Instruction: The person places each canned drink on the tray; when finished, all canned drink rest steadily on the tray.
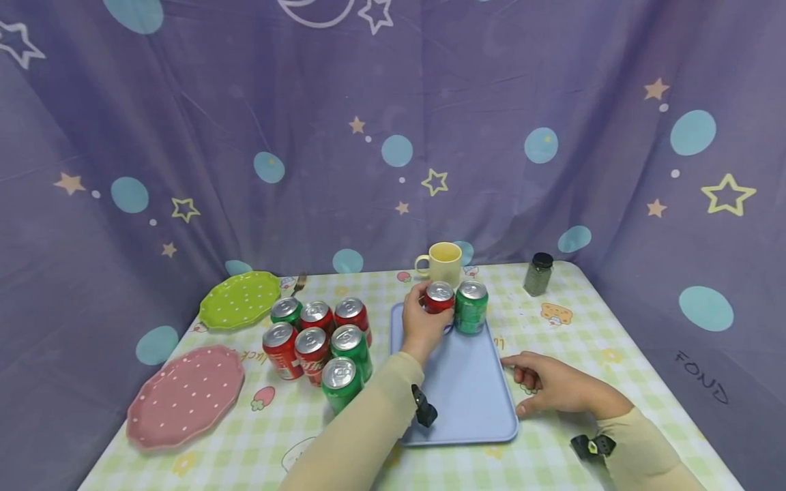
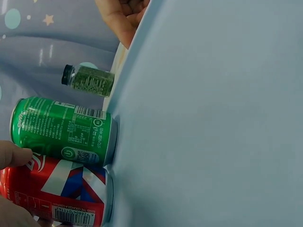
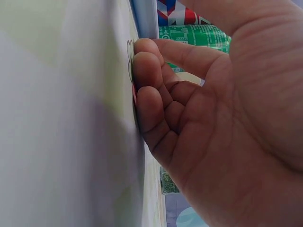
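Observation:
My left hand point(image 1: 422, 326) grips a red soda can point(image 1: 439, 293) at the far end of the blue tray point(image 1: 467, 402). In the left wrist view, the thumb lies across the upper part of that red can point(image 2: 59, 189), which stands upright on the tray. Right beside it stands a green soda can point(image 1: 471, 312), close against the red one. My right hand point(image 1: 561, 387) rests on the tablecloth by the tray's right side, index finger and thumb at the rim. Its other fingers point(image 3: 150, 106) are loosely bent and hold nothing.
Several red and green cans point(image 1: 312, 348) stand grouped left of the tray. Farther left lie a green plate point(image 1: 241, 300) and a pink plate point(image 1: 187, 395), with a fork point(image 1: 299, 284) behind the cans. A yellow mug point(image 1: 445, 262) and a dark-capped jar point(image 1: 538, 276) stand at the back.

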